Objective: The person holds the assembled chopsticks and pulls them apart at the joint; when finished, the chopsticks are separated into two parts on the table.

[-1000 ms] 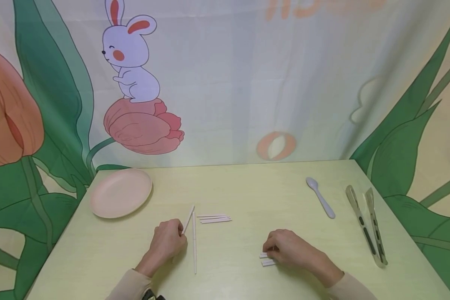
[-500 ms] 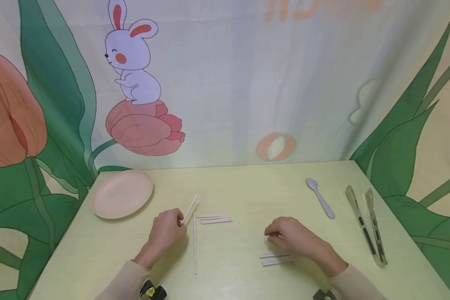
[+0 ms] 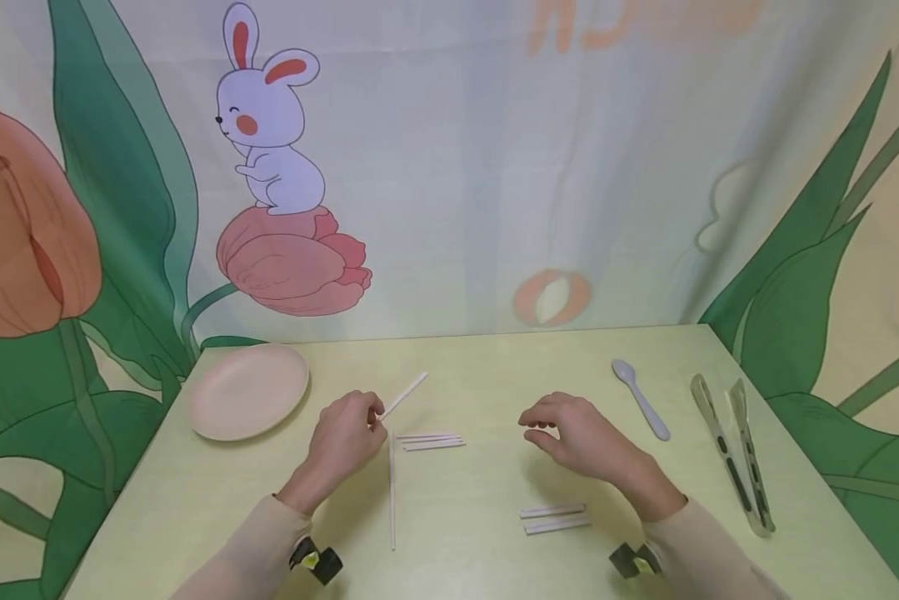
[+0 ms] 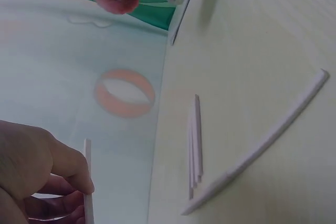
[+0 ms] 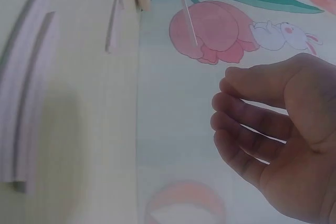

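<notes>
My left hand (image 3: pixel 347 429) pinches a slim white stick (image 3: pixel 406 395) between thumb and fingers, its free end pointing away to the right. In the left wrist view this stick (image 4: pixel 88 153) stands clear of the table. My right hand (image 3: pixel 580 433) is raised above the table with loosely bent fingers and nothing in it; the right wrist view shows its bare palm (image 5: pixel 302 166). Below it lies a small group of white sticks (image 3: pixel 557 522). Several more sticks (image 3: pixel 432 443) lie side by side near the middle. A long white line of stick (image 3: pixel 392 500), with a seam partway, runs toward me.
A pale pink plate (image 3: pixel 250 392) sits at the back left of the table. At the right lie a lilac spoon (image 3: pixel 640 398) and clear-and-dark tongs (image 3: pixel 734 458). A printed curtain (image 3: pixel 449 167) with a rabbit and tulips hangs behind the table's back edge.
My right hand has let the right group of sticks be and risen away from it. My left hand has lifted its stick and carried it forward and right, turning its tip rightward.
</notes>
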The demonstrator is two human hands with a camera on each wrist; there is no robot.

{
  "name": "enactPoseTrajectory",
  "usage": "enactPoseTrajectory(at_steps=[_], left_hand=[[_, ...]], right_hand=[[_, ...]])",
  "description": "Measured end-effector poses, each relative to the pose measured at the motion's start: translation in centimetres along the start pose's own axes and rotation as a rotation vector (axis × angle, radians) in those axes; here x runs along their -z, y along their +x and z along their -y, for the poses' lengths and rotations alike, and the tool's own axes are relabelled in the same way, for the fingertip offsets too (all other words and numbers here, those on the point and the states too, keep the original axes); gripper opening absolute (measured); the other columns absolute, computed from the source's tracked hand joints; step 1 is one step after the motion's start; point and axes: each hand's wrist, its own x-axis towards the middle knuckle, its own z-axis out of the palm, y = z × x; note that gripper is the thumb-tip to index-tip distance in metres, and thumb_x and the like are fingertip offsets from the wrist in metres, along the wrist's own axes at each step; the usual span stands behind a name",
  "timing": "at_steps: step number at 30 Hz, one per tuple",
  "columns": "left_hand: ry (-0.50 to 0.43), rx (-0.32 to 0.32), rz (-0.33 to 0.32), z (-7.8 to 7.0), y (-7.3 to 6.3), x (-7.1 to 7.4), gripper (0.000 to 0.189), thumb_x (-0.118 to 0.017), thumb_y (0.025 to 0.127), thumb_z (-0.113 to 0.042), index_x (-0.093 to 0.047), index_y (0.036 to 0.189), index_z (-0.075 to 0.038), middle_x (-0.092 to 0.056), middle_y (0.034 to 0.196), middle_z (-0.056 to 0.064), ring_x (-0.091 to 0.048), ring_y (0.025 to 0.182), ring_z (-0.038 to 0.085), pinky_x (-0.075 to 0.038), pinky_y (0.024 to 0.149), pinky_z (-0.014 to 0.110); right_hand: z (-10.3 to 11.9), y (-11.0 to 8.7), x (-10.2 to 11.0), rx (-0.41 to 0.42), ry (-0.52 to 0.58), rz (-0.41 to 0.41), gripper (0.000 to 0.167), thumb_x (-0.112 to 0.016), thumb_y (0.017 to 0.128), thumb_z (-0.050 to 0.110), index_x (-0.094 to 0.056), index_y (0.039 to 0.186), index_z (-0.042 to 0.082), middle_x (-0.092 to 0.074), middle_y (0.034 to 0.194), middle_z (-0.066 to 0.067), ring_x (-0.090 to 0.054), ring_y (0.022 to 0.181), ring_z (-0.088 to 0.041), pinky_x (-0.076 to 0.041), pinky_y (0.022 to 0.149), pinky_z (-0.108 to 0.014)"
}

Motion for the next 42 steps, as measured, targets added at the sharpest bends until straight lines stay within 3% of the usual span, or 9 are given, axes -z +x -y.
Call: enactPoseTrajectory(at_steps=[7,15,20,42], left_hand=[[0.007,-0.048,-0.030,-1.7,0.8,0.7,0.015,-0.065,0.075,-0.003,-0.071,0.087,-0.008,-0.058,0.074,-0.001,-0.051,0.065,0.014,-0.043,0.056,0.029],[0.036,-0.194,-0.081,-3.3,1.7,1.0,0.012,-0.066,0.074,-0.001,-0.071,0.083,-0.008,-0.059,0.074,-0.001,-0.052,0.068,0.015,-0.044,0.059,0.030],[0.011,-0.258,-0.080,-4.1,2.2,0.9,0.011,-0.067,0.076,0.000,-0.072,0.084,-0.007,-0.058,0.074,0.001,-0.052,0.070,0.017,-0.044,0.063,0.032],[0.016,-0.496,-0.084,-6.2,3.1,-0.4,0.010,-0.068,0.081,0.002,-0.072,0.088,-0.005,-0.062,0.081,0.004,-0.054,0.075,0.018,-0.047,0.067,0.028]], right_hand=[[0.6,1.8,0.9,0.023,-0.008,-0.068,0.015,-0.072,0.087,0.012,-0.073,0.102,0.010,-0.071,0.097,-0.001,-0.065,0.089,-0.017,-0.054,0.078,-0.032],[1.5,3.6,1.1,0.057,-0.039,-0.125,0.016,-0.072,0.087,0.013,-0.073,0.103,0.010,-0.069,0.100,-0.001,-0.063,0.093,-0.016,-0.054,0.079,-0.033],[1.9,4.5,1.0,0.079,-0.054,-0.155,0.017,-0.072,0.087,0.014,-0.072,0.103,0.009,-0.069,0.101,-0.002,-0.063,0.096,-0.017,-0.053,0.080,-0.034],[3.2,6.9,-0.1,0.158,-0.077,-0.163,0.016,-0.074,0.085,0.012,-0.072,0.100,0.007,-0.069,0.099,-0.003,-0.062,0.096,-0.020,-0.054,0.079,-0.031]])
